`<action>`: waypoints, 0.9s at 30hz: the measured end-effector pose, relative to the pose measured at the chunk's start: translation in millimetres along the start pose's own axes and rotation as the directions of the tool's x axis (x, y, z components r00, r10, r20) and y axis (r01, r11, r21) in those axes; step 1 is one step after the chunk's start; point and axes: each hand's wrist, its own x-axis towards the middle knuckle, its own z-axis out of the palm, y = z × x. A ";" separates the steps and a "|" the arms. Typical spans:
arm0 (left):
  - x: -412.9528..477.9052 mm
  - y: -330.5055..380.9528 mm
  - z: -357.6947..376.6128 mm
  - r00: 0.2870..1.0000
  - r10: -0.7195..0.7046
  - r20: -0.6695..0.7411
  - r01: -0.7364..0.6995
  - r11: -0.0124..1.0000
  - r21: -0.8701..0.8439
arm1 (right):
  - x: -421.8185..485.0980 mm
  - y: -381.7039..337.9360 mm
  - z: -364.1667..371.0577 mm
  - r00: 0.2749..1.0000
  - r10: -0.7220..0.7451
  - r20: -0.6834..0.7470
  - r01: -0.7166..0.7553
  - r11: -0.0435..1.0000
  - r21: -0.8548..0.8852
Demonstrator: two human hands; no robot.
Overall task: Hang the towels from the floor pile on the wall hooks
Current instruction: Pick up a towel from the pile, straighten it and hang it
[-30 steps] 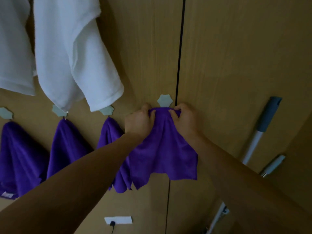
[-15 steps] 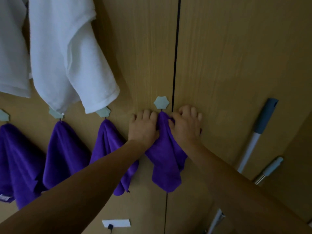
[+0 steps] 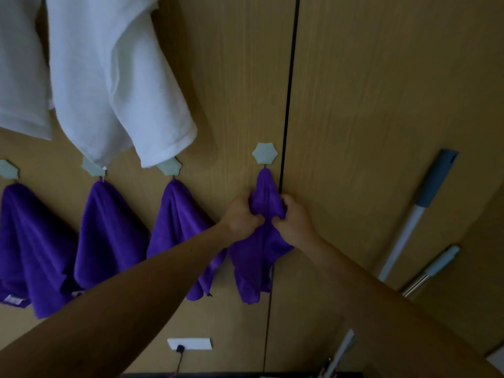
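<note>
A purple towel (image 3: 266, 192) hangs from the rightmost pale hexagonal wall hook (image 3: 264, 153) on the wooden wall. My left hand (image 3: 241, 214) grips the towel's left side a little below the hook. On the other side my right hand (image 3: 293, 218) grips the cloth at the same height. Three more purple towels (image 3: 178, 227) (image 3: 109, 236) (image 3: 30, 246) hang from hooks (image 3: 169, 166) to the left. The floor pile is out of view.
Two white towels (image 3: 109, 77) hang higher up at the left. A mop handle (image 3: 420, 205) and a second pole (image 3: 433, 268) lean on the wall at the right. A white wall socket (image 3: 189, 344) with a plugged cable sits low in the middle.
The towel was held spread below the hook, then bunched against it; now it hangs from the hook. Both hands have slid down and grip it lower.
</note>
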 end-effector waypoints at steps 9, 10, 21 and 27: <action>-3.7 -21.4 2.0 0.982 -0.182 -0.047 0.167 0.959 -0.228 | -5.3 14.0 -4.7 0.984 0.172 -0.050 -0.165 0.978 0.125; -4.5 -27.1 7.8 0.982 -0.174 -0.068 0.163 0.976 -0.143 | -7.8 15.6 1.9 0.980 0.199 -0.019 -0.195 0.972 0.128; -45.8 -103.0 38.4 0.944 -0.310 0.114 0.308 0.951 0.042 | -70.1 59.8 27.0 0.920 0.391 0.030 -0.389 0.920 -0.052; -80.0 -134.6 48.0 0.877 -0.243 0.416 0.189 0.968 0.166 | -134.1 59.1 52.7 0.791 0.603 -0.105 -0.612 0.780 -0.133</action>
